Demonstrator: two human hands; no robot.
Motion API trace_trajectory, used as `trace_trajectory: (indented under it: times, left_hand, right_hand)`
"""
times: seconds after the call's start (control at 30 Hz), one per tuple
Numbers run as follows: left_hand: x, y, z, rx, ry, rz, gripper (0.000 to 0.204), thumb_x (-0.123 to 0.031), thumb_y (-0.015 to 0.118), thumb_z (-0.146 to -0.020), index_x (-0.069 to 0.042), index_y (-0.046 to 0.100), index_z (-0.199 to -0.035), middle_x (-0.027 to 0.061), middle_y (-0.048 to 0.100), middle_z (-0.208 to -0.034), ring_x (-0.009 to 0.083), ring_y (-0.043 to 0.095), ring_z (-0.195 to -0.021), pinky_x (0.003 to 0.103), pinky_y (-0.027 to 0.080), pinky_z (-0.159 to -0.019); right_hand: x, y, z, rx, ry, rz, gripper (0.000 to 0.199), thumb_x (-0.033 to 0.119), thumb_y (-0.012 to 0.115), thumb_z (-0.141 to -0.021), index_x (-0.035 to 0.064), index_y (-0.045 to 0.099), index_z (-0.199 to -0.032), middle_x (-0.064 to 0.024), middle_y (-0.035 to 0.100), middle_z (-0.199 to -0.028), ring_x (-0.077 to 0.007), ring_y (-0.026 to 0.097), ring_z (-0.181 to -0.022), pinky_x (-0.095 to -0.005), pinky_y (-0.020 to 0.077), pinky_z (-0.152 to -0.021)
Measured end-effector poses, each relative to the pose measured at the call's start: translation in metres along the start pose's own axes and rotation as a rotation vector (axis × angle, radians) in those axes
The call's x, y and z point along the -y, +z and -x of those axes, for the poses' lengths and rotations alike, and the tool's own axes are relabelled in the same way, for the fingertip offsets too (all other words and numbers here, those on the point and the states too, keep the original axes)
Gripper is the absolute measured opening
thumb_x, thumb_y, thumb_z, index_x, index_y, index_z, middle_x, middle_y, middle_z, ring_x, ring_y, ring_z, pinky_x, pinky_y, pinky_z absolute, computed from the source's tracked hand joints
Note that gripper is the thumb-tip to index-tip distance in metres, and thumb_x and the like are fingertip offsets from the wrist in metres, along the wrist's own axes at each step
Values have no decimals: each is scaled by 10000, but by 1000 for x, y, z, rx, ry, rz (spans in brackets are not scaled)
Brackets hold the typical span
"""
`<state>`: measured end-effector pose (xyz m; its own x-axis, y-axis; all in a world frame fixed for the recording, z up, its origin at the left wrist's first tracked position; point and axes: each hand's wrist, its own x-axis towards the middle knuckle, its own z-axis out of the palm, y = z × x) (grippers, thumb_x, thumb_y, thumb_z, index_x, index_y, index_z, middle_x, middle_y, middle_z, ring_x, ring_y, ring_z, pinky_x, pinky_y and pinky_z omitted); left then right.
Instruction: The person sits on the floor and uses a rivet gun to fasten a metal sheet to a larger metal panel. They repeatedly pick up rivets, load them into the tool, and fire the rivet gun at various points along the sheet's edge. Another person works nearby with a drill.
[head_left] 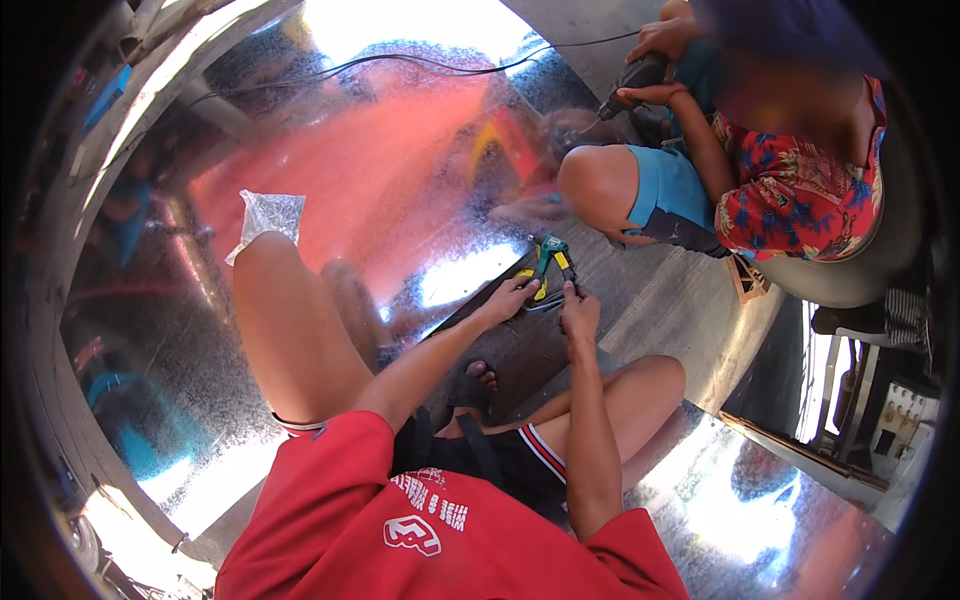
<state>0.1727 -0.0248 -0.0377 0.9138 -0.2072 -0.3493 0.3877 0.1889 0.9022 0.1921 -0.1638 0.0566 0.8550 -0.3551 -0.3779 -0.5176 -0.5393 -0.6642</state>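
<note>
A green hand riveter (549, 252) with yellow-and-black handles is held out in front of my knees, over the dark edge of the shiny sheet metal. My left hand (508, 299) is closed round one handle, at the yellow part. The other handle runs down into my right hand (579, 315), which grips it from the near side. The handles stand apart from each other, with the green head at the far end. My fingers hide the ends of the handles.
Beyond my left knee, a clear plastic bag (272, 216) lies on the reflective sheet metal (330, 150). At the right, a co-worker in a flowered shirt (800, 195) sits holding a power drill (636, 82). Its black cable (430, 66) crosses the sheet's far side.
</note>
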Motion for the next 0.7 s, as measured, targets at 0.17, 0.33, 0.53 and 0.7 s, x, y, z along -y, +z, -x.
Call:
trace_trajectory:
  times: [0.17, 0.33, 0.53, 0.7]
  left_hand:
    - [-9, 8, 7, 46, -172, 200, 415, -431, 521, -989, -44, 623, -1099, 8, 580, -806, 87, 543, -683, 254, 456, -577]
    - [-5, 6, 6, 61, -233, 395, 358, -417, 514, -992, -74, 611, -1028, 14, 571, -768, 106, 564, -643, 272, 457, -586]
    - [10, 8, -2, 175, -307, 895, 494, -533, 350, -1010, -107, 594, -1058, 22, 631, -804, 141, 601, -632, 266, 495, -555]
    - [15, 17, -1, 161, -274, 872, 571, -577, 344, -999, -86, 623, -917, 20, 609, -688, 142, 593, -595, 264, 475, -539]
  right_hand:
    - [15, -7, 10, -33, -48, 184, 352, 281, 586, -932, -55, 677, -985, -235, 666, -794, -395, 664, -811, -436, 475, -730]
    - [53, -13, 25, 52, -237, 330, 327, 262, 560, -935, -48, 657, -979, -258, 667, -812, -412, 663, -844, -467, 484, -752]
    - [93, 12, 26, 120, -314, 501, 328, 268, 559, -923, -49, 640, -910, -289, 652, -832, -475, 623, -867, -523, 463, -776]
    - [84, 20, 8, 138, -289, 470, 314, 268, 594, -899, -45, 625, -918, -228, 653, -812, -349, 661, -800, -459, 487, -717]
